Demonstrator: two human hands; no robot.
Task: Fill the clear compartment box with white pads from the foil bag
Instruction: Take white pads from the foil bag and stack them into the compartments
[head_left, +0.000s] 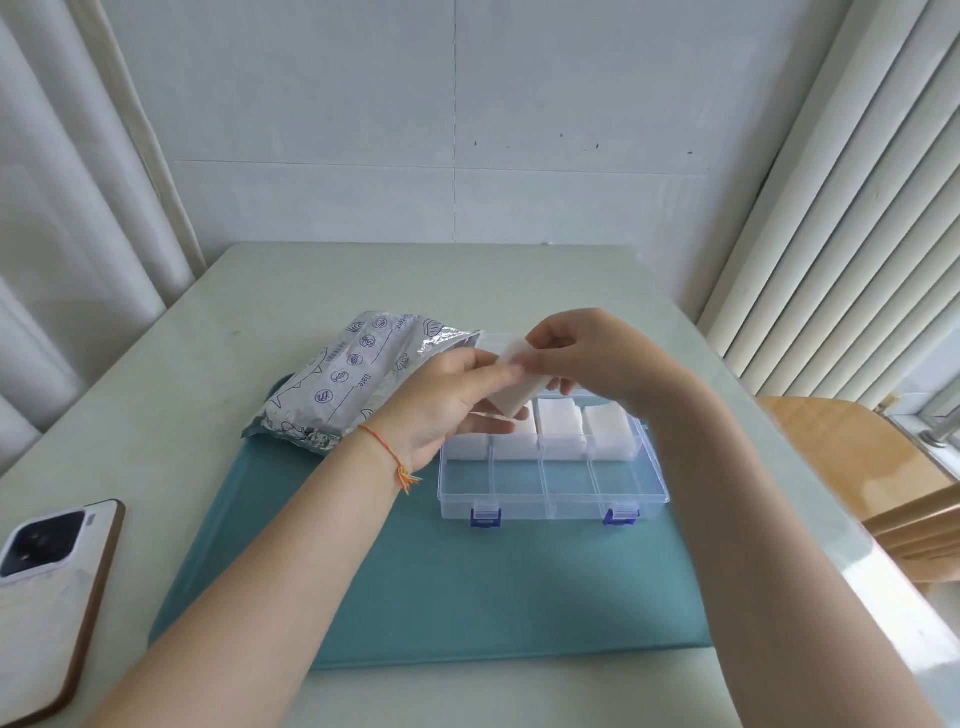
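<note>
Two hands at frame centre, left hand and right hand both pinching one stack of white pads above clear compartment box, four far compartments filled, four near ones bare, one foil bag at left, one phone lower left

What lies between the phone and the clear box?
In the head view, the left forearm crosses that stretch above the teal mat, between the phone and the clear box.
</note>
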